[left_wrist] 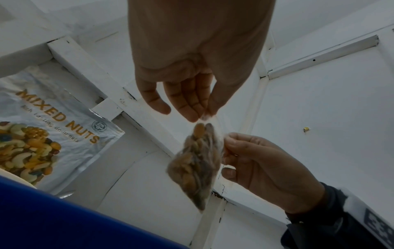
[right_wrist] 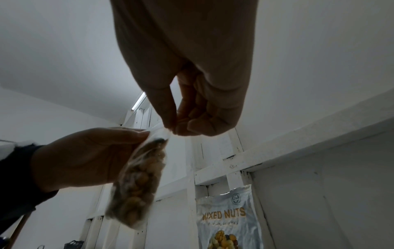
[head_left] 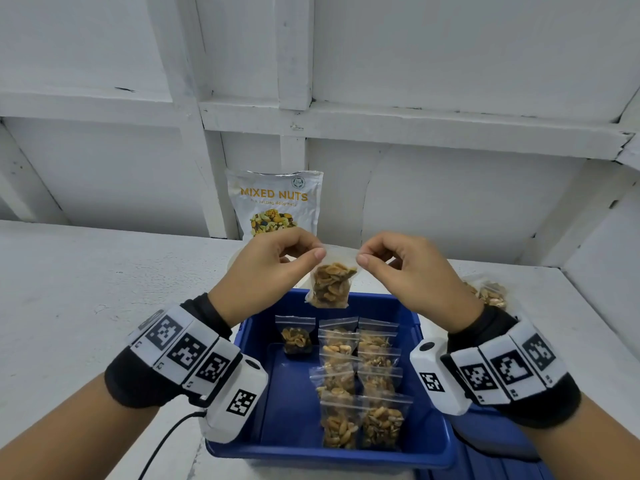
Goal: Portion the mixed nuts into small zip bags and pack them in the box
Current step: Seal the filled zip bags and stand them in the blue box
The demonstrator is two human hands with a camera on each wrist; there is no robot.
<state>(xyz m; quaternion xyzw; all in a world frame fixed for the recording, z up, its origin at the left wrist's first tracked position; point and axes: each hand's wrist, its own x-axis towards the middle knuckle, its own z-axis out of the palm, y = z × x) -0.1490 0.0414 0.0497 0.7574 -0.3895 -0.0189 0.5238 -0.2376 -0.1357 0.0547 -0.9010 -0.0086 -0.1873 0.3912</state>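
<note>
A small clear zip bag (head_left: 331, 285) filled with mixed nuts hangs in the air above the far rim of the blue box (head_left: 294, 403). My left hand (head_left: 277, 261) pinches its top left corner and my right hand (head_left: 398, 265) pinches its top right corner. The same bag (left_wrist: 197, 165) shows in the left wrist view and again as the bag (right_wrist: 136, 185) in the right wrist view. Several filled zip bags (head_left: 360, 379) lie in two rows inside the box, with one darker bag (head_left: 296, 339) to their left.
The large "Mixed Nuts" pouch (head_left: 277, 206) leans upright against the white wall behind the box. More filled zip bags (head_left: 488, 292) lie on the white table (head_left: 86, 306) to the right. A pale bowl rim (head_left: 233, 261) peeks out behind my left hand.
</note>
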